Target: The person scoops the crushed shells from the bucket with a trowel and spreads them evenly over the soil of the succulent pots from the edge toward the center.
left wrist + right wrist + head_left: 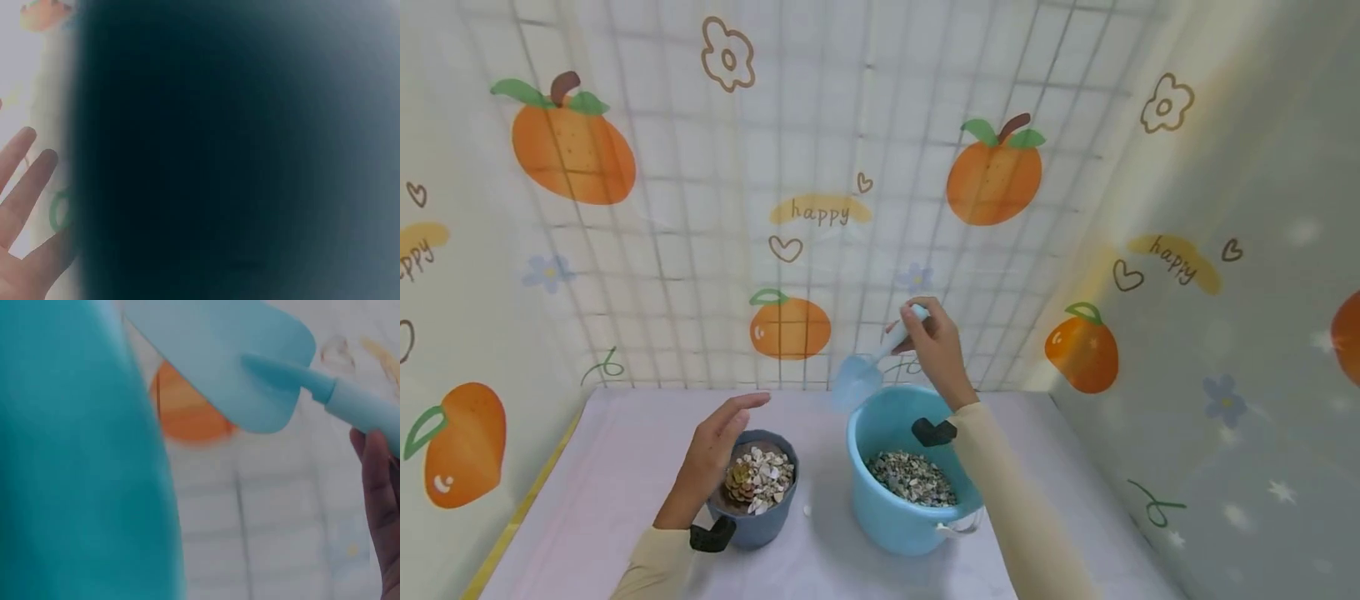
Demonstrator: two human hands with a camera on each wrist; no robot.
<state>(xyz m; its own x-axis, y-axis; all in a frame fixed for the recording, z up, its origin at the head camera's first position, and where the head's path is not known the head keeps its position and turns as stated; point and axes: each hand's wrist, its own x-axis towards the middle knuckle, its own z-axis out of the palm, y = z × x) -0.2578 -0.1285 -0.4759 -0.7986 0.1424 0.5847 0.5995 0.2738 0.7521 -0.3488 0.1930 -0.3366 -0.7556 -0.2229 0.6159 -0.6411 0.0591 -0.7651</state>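
A light blue hand trowel (859,377) hangs above the left rim of the blue bucket (880,512), its blade pointing down and left. My right hand (934,337) grips its pale handle; the right wrist view also shows the trowel blade (231,356) and handle. Grey and white stone chips (913,479) lie inside the bucket. Beside the dark blue-grey flowerpot (767,527) is my left hand (713,446), fingers extended over its rim and holding nothing. In the pot sit a succulent (741,483) and pale stone chips (769,477). A dark blurred surface fills most of the left wrist view.
A pale cloth covers the table (820,575). One small white chip (807,510) lies between pot and bucket. Behind stands a curtain (865,108) printed with oranges, over a wire grid. The bucket's white handle (961,527) hangs at its front right.
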